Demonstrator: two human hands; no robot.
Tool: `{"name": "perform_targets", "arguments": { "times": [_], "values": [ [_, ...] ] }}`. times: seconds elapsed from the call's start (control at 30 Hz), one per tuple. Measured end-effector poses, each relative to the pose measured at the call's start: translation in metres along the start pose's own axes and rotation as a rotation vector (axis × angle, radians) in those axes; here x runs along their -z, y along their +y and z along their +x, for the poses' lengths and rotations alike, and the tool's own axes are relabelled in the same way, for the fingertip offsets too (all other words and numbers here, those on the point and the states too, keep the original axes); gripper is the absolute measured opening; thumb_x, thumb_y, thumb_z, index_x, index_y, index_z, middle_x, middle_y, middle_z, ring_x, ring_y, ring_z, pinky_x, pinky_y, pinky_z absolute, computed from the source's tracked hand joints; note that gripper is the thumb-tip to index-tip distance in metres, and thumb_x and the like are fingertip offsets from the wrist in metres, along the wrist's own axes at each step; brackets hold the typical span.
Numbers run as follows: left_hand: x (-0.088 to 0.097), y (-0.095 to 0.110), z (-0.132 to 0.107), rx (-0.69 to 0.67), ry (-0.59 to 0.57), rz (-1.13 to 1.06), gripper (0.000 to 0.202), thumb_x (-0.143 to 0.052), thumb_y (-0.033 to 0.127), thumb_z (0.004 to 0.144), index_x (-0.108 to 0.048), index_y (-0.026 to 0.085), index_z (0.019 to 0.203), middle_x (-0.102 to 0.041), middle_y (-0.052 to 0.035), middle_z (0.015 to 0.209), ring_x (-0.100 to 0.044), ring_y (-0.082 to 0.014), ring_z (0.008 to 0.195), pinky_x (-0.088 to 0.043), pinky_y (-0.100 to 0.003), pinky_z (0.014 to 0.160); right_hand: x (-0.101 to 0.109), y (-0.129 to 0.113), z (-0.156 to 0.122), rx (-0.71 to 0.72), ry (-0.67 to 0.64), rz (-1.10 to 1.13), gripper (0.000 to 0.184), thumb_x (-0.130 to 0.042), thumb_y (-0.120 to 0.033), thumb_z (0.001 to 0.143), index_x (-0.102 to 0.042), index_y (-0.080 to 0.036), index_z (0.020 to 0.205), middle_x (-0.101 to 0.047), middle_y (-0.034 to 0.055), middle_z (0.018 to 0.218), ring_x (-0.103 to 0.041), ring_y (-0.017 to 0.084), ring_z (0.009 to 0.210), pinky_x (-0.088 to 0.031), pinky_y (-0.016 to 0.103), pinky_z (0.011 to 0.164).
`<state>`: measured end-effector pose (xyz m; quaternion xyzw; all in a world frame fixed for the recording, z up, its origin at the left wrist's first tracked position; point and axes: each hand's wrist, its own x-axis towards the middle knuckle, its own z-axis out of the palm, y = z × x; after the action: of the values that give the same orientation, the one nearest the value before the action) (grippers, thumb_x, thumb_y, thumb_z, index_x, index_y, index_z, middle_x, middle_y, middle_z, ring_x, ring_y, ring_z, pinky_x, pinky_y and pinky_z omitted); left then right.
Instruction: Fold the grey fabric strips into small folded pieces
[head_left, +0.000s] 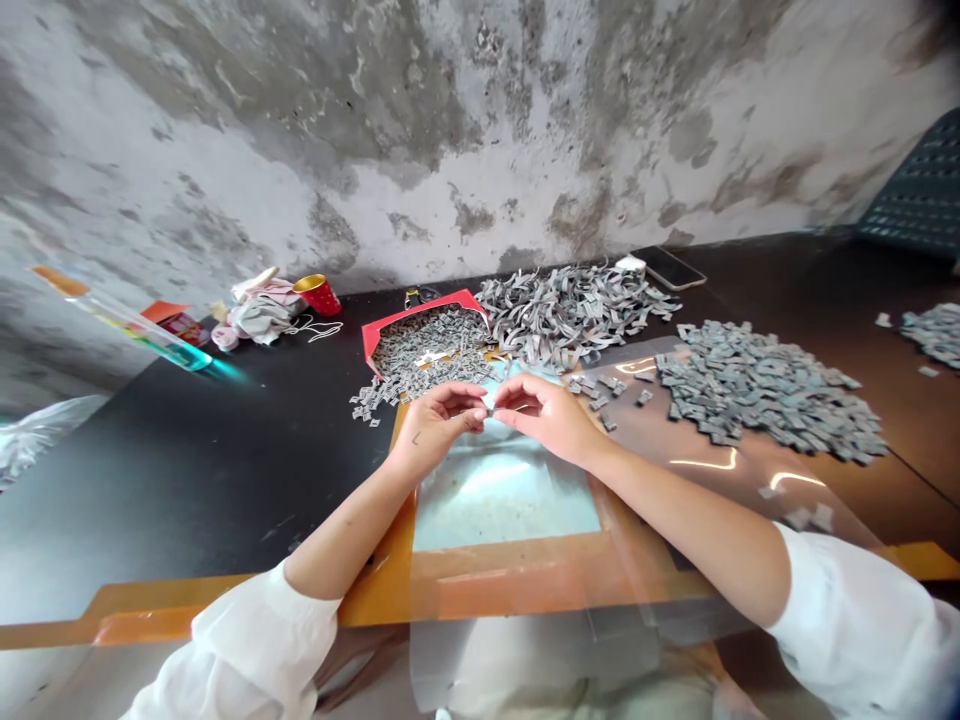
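My left hand and my right hand meet at the middle of the table, with fingertips pinching a small grey strip piece between them. Below the hands lies a clear plastic sheet in an orange frame. Just behind them, a red-rimmed tray holds many small grey pieces, and some have spilled past its front corner. A heap of long grey strips lies beyond my right hand. To its right spreads a pile of cut grey pieces.
The black tabletop runs along a stained wall. A phone lies at the back. A red cup, a bundle of cloth and a clear tube stand at the back left. Another grey pile sits at the far right.
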<state>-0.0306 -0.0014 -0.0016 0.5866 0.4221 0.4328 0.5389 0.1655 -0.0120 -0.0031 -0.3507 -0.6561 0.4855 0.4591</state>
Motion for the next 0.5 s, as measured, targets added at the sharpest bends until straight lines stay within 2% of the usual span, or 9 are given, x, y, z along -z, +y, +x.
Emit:
{"name": "perform_targets", "arguments": {
  "times": [0.13,0.23,0.33,0.5],
  "values": [
    [-0.0029,0.0017,0.0003,0.003,-0.056,-0.124,0.039,-0.080,0.024,0.068,-0.048,0.019,0.090,-0.067,0.0021,0.074,-0.061,-0.0093,0.060,-0.053,-0.023,0.061,-0.0027,0.0019,0.0004,-0.033,-0.040,0.065,0.015,-0.067,-0.026,0.079,-0.064,-0.020,0.092,-0.066,0.0010,0.088,-0.063,0.013,0.082,-0.052,0.029,0.080],
    [-0.0030,0.0015,0.0003,-0.004,-0.086,-0.122,0.042,-0.081,0.023,0.066,-0.043,0.019,0.081,-0.068,0.0020,0.074,-0.061,-0.0083,0.060,-0.051,-0.021,0.061,-0.0027,0.0048,0.0014,-0.074,-0.082,0.081,0.017,-0.071,-0.028,0.076,-0.068,-0.020,0.091,-0.068,0.0009,0.085,-0.063,0.014,0.078,-0.052,0.030,0.077],
    [-0.0016,-0.0010,0.0006,-0.021,-0.048,-0.050,0.042,-0.082,0.022,0.064,-0.043,0.019,0.079,-0.068,0.0017,0.074,-0.063,-0.0098,0.064,-0.050,-0.021,0.064,-0.0018,0.0047,0.0017,-0.098,-0.090,0.079,0.017,-0.071,-0.028,0.077,-0.072,-0.022,0.093,-0.072,0.0016,0.090,-0.065,0.015,0.081,-0.053,0.032,0.079],
    [0.0004,-0.0032,-0.0006,-0.073,0.045,0.145,0.032,-0.083,0.024,0.063,-0.057,0.017,0.079,-0.064,0.0014,0.071,-0.061,-0.0099,0.061,-0.045,-0.018,0.054,-0.0015,-0.0012,0.0003,-0.086,-0.047,0.075,0.013,-0.072,-0.026,0.076,-0.075,-0.025,0.089,-0.074,0.0013,0.092,-0.068,0.017,0.087,-0.053,0.035,0.084]
  ]
}}
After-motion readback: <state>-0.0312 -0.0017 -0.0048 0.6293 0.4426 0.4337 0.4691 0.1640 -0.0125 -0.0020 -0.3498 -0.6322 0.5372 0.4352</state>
